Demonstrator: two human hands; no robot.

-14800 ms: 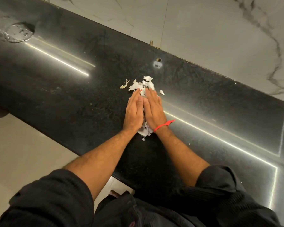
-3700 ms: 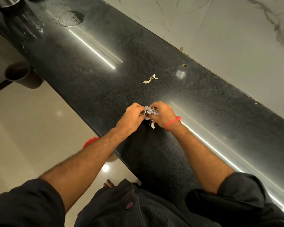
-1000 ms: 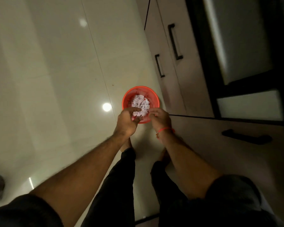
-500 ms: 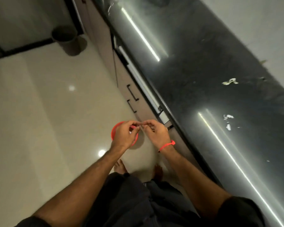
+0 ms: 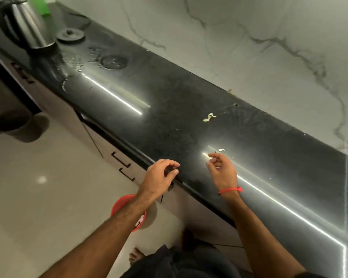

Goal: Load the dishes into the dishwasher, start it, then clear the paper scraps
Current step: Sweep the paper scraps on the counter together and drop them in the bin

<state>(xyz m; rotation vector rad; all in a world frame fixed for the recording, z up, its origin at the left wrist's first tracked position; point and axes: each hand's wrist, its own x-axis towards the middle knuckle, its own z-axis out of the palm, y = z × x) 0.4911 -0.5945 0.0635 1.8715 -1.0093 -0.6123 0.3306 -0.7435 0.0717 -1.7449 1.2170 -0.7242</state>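
Observation:
A small white paper scrap (image 5: pixel 221 150) lies on the black counter (image 5: pixel 169 121), just beyond the fingertips of my right hand (image 5: pixel 222 169). That hand hovers over the counter with fingers loosely curled and nothing in it. A yellowish scrap (image 5: pixel 209 117) lies farther back toward the wall. My left hand (image 5: pixel 159 180) hangs over the counter's front edge, fingers loosely curled and empty. Below my left forearm on the floor stands a red bin (image 5: pixel 122 205) with paper scraps inside, mostly hidden by the arm.
A steel kettle (image 5: pixel 26 27) and a round lid (image 5: pixel 70 35) stand at the counter's far left, near water spots (image 5: pixel 76 63). Cabinet fronts with black handles (image 5: pixel 122 163) run under the counter. A dark bin (image 5: pixel 14 125) stands on the floor at left.
My hands have come up from the red bin on the floor, where they dropped the scraps, and have spread apart at the counter edge. My view has swung back to the counter.

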